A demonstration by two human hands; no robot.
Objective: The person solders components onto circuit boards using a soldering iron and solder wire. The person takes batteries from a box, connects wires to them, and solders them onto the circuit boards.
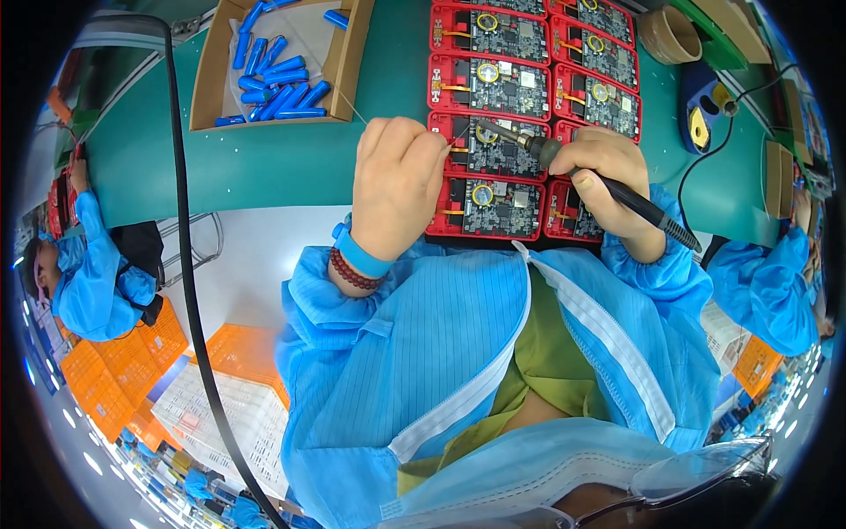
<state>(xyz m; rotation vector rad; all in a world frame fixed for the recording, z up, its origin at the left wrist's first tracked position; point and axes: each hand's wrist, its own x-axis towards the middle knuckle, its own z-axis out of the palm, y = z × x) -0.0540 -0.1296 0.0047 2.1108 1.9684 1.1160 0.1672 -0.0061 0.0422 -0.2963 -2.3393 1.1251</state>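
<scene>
My right hand (608,181) grips a soldering iron (648,207) with a black handle. Its metal tip reaches over a circuit board (502,145) in a red plastic case, near a round coin cell. At the left edge of that case, my left hand (397,181) is closed in a pinch around a thin solder wire (356,109). The wire trails out behind the hand toward a cardboard box, and its working end is hard to make out. More red cases (490,207) with boards stand in two columns around it.
An open cardboard box (201,88) of blue cylindrical batteries (286,79) sits at the far left on the green table (264,172). At the far right are a soldering iron stand (701,115) and a round tan container (670,37). A black cable (181,176) hangs across the left. Co-workers sit on both sides.
</scene>
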